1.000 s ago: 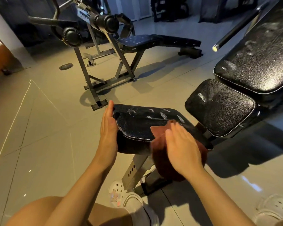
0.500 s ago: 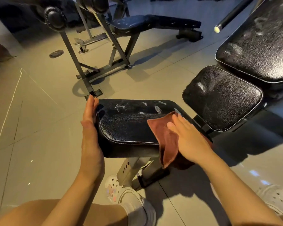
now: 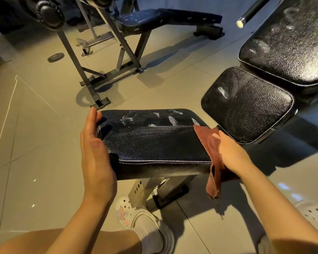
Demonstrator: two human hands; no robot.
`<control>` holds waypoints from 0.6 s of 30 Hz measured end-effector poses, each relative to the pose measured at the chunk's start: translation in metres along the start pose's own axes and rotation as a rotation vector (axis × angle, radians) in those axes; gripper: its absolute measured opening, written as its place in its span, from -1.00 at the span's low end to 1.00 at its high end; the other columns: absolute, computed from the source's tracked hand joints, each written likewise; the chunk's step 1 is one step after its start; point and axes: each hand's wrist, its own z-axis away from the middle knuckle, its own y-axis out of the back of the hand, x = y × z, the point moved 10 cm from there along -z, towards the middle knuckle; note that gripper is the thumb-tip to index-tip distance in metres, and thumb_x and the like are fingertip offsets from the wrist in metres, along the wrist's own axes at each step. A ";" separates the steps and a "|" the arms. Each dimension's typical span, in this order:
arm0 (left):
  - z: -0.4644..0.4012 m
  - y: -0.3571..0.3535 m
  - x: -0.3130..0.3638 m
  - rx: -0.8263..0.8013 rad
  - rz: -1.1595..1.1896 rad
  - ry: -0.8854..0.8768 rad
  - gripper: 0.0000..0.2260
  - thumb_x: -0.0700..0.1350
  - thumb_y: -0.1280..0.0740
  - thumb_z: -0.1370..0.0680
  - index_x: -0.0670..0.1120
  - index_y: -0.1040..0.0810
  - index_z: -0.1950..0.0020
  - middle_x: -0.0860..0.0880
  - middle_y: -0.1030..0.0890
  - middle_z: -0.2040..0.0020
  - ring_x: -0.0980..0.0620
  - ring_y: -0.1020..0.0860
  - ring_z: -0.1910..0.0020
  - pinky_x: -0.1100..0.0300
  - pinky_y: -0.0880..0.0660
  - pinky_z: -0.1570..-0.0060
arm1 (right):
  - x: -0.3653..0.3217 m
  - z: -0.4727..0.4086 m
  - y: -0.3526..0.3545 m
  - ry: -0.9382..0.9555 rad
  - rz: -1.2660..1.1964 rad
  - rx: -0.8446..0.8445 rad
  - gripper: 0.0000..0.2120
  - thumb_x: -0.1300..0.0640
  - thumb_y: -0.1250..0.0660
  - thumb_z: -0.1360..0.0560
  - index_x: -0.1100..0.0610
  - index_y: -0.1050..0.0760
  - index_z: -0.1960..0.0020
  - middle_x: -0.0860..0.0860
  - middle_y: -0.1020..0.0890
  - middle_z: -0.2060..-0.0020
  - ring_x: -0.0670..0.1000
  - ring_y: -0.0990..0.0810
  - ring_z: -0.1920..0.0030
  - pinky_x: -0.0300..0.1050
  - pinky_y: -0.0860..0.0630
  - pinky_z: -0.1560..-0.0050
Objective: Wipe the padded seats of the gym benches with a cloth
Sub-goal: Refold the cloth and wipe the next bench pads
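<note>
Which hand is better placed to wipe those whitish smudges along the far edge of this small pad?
The right hand: it already presses the brown cloth against the right end of the small pad, just below the smudges. The left hand has no cloth; it lies flat against the pad's left end.

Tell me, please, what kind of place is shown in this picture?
Most likely a gym. A black padded bench stands at the right, a second bench with a metal rack stands farther back, and a small weight plate lies on the tiled floor.
</note>
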 end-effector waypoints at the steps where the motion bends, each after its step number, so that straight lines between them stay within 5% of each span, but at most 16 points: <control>1: 0.000 0.000 0.000 -0.013 -0.014 -0.010 -0.43 0.48 -0.03 -0.46 0.27 -0.24 -0.39 0.13 -0.39 -0.38 0.13 -0.35 -0.40 0.19 -0.29 -0.38 | -0.006 0.010 0.003 0.064 0.001 0.060 -0.58 -0.04 0.02 -0.68 0.12 -0.34 -0.42 0.12 -0.45 -0.34 0.18 -0.39 -0.36 0.05 -0.28 -0.31; 4: 0.001 0.000 -0.002 -0.026 -0.027 -0.025 -0.44 0.46 -0.04 -0.47 0.26 -0.23 -0.40 0.12 -0.38 -0.37 0.13 -0.36 -0.39 0.18 -0.29 -0.38 | -0.032 0.050 0.011 0.294 0.031 0.257 -0.49 -0.15 0.11 -0.63 0.15 -0.44 -0.24 0.10 -0.52 -0.16 0.16 -0.43 -0.27 0.00 -0.31 -0.21; 8: 0.001 -0.002 0.000 -0.047 -0.015 -0.012 -0.45 0.48 -0.04 -0.46 0.30 -0.23 -0.38 0.05 -0.36 -0.40 0.10 -0.34 -0.41 0.06 -0.26 -0.42 | -0.074 0.105 -0.006 0.542 -0.006 0.333 -0.19 -0.34 0.20 -0.58 0.25 -0.34 -0.45 0.14 -0.44 -0.41 0.11 -0.33 -0.46 0.01 -0.20 -0.48; 12: 0.002 -0.001 -0.001 -0.068 -0.015 -0.010 -0.47 0.46 -0.04 -0.48 0.30 -0.23 -0.40 0.02 -0.34 -0.42 0.06 -0.34 -0.41 -0.08 -0.26 -0.43 | -0.144 0.155 -0.036 0.845 0.013 0.296 -0.30 -0.29 0.03 -0.60 0.18 -0.24 -0.53 0.05 -0.30 -0.51 -0.01 -0.16 -0.54 -0.05 -0.09 -0.53; 18: 0.003 0.001 0.005 -0.037 -0.009 -0.026 -0.47 0.42 -0.03 -0.51 0.23 -0.23 -0.40 -0.03 -0.34 -0.43 0.04 -0.34 -0.42 -0.09 -0.24 -0.45 | -0.141 0.153 -0.034 1.046 0.117 0.572 -0.45 -0.19 -0.08 -0.62 0.17 -0.28 -0.44 0.13 -0.47 -0.38 0.10 -0.37 -0.42 -0.04 -0.25 -0.44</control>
